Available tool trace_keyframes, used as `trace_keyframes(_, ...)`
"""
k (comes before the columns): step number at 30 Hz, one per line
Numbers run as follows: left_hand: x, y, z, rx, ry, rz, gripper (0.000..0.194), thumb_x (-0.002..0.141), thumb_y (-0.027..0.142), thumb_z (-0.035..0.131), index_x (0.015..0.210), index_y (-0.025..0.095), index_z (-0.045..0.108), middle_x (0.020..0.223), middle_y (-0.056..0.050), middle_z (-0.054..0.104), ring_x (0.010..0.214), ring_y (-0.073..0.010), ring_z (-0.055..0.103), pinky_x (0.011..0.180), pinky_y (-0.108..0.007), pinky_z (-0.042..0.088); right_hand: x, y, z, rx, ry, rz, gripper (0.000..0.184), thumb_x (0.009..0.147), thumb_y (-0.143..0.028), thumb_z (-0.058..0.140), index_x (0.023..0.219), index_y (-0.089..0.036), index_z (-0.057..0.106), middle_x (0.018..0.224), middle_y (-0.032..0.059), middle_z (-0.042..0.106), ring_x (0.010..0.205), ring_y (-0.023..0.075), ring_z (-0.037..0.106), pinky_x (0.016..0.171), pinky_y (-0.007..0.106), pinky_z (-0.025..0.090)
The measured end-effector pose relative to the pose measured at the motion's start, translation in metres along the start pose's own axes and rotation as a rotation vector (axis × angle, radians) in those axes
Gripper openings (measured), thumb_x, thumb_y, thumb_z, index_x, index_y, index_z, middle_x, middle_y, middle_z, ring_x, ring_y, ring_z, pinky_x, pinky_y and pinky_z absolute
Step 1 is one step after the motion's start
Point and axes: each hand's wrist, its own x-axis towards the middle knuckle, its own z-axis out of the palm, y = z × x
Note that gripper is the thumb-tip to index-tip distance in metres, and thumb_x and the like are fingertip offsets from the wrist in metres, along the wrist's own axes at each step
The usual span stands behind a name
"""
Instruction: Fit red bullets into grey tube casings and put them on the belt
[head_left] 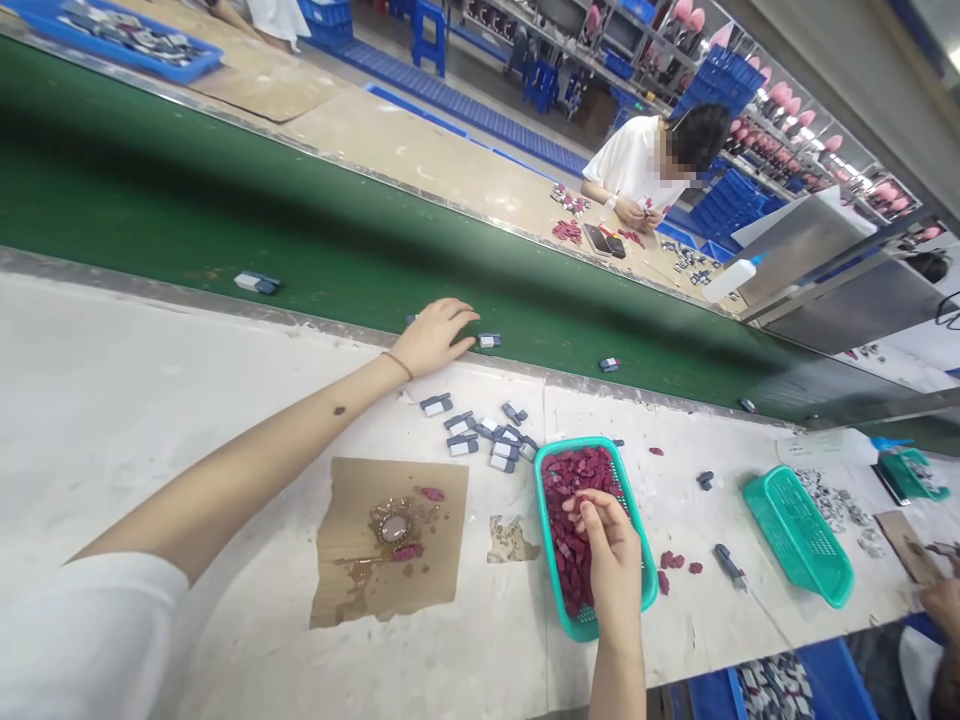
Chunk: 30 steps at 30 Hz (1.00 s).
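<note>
My left hand [439, 335] reaches out to the edge of the green conveyor belt [225, 220], fingers spread and resting palm down, right beside a small grey-and-white part [489, 340] on the belt. My right hand [609, 545] hovers over a teal basket [556, 590] full of dark red pieces [570, 480], its fingertips pinched among them; whether a piece is held is unclear. Between the hands lies a cluster of grey-and-white parts [484, 435] on the white table.
A glue-stained cardboard sheet [390, 540] lies in front. A second teal basket [799, 535] sits tilted at right, near a co-worker's hand [941, 600]. More parts [256, 283] ride the belt. Across it a person in white [637, 165] works. Blue crates stand behind.
</note>
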Motion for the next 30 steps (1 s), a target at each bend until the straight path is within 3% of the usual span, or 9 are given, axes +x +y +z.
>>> trace_keyframes(3,0.013,0.023,0.021,-0.054,-0.098,0.052,0.039,0.084,0.029,0.054,0.121,0.014,0.060,0.122,-0.014,0.060,0.116,-0.0312,0.049,0.104,-0.044,0.036,-0.006,-0.002,0.005,0.280,-0.025,0.087,0.029,0.080,-0.044,0.067,0.098,-0.021,0.068,0.077,0.0032,0.069,0.066,0.0163,0.060,0.064,0.030,0.050)
trace_keyframes(7,0.022,0.040,0.036,-0.140,-0.124,-0.012,0.032,0.085,0.015,0.049,0.113,0.010,0.063,0.113,-0.018,0.059,0.111,-0.0330,0.051,0.099,-0.047,0.040,-0.013,0.000,0.014,0.464,-0.109,0.175,0.030,0.078,-0.041,0.072,0.099,-0.020,0.071,0.079,0.0037,0.070,0.064,0.0147,0.062,0.066,0.030,0.053)
trace_keyframes(11,0.020,0.044,0.030,-0.296,-0.091,-0.128,0.032,0.083,0.009,0.046,0.109,0.008,0.064,0.106,-0.017,0.061,0.107,-0.0304,0.055,0.098,-0.044,0.040,-0.019,-0.005,0.027,0.545,-0.165,0.233,0.025,0.074,-0.040,0.076,0.088,-0.021,0.071,0.078,0.0035,0.072,0.062,0.0133,0.064,0.063,0.026,0.054)
trace_keyframes(14,0.008,0.041,0.017,-0.463,-0.056,-0.241,0.038,0.085,0.010,0.041,0.118,0.008,0.059,0.095,-0.012,0.064,0.089,-0.0231,0.061,0.090,-0.038,0.046,-0.023,-0.013,0.041,0.569,-0.227,0.284,0.027,0.069,-0.041,0.080,0.082,-0.020,0.070,0.079,0.0037,0.072,0.064,0.0138,0.066,0.064,0.025,0.054)
trace_keyframes(18,-0.031,0.032,-0.009,-0.717,-0.039,-0.435,0.041,0.090,0.021,0.034,0.121,0.006,0.056,0.080,-0.009,0.064,0.055,-0.0141,0.056,0.058,-0.028,0.048,-0.023,-0.013,0.061,0.516,-0.267,0.342,0.031,0.065,-0.044,0.082,0.076,-0.019,0.066,0.071,0.0012,0.068,0.060,0.0139,0.065,0.060,0.026,0.054)
trace_keyframes(21,-0.076,0.029,-0.035,-0.871,-0.058,-0.533,0.041,0.087,0.039,0.045,0.106,0.007,0.064,0.080,-0.010,0.067,0.050,-0.0120,0.053,0.050,-0.026,0.045,-0.020,-0.006,0.078,0.456,-0.266,0.355,0.035,0.063,-0.046,0.081,0.071,-0.020,0.061,0.059,-0.0033,0.060,0.047,0.0107,0.057,0.047,0.022,0.047)
trace_keyframes(25,-0.136,0.034,-0.063,-1.072,-0.122,-0.702,0.041,0.071,0.045,0.071,0.095,0.012,0.068,0.090,-0.011,0.071,0.072,-0.0182,0.065,0.067,-0.030,0.053,-0.015,0.002,0.099,0.374,-0.342,0.338,0.035,0.065,-0.047,0.079,0.065,-0.019,0.057,0.050,-0.0056,0.053,0.040,0.0080,0.046,0.041,0.020,0.038)
trace_keyframes(28,-0.167,0.038,-0.073,-1.212,-0.157,-0.808,0.039,0.062,0.040,0.082,0.090,0.016,0.069,0.094,-0.009,0.073,0.088,-0.0227,0.067,0.083,-0.034,0.052,-0.015,0.003,0.112,0.283,-0.436,0.272,0.033,0.069,-0.047,0.075,0.068,-0.020,0.056,0.052,-0.0032,0.057,0.045,0.0110,0.051,0.043,0.022,0.041)
trace_keyframes(30,-0.180,0.039,-0.075,-1.198,-0.133,-0.814,0.037,0.061,0.042,0.083,0.084,0.017,0.068,0.089,-0.008,0.073,0.085,-0.0228,0.066,0.082,-0.034,0.052,-0.016,0.000,0.119,0.184,-0.491,0.192,0.029,0.075,-0.046,0.071,0.071,-0.021,0.056,0.058,-0.0011,0.062,0.049,0.0130,0.055,0.047,0.023,0.044)
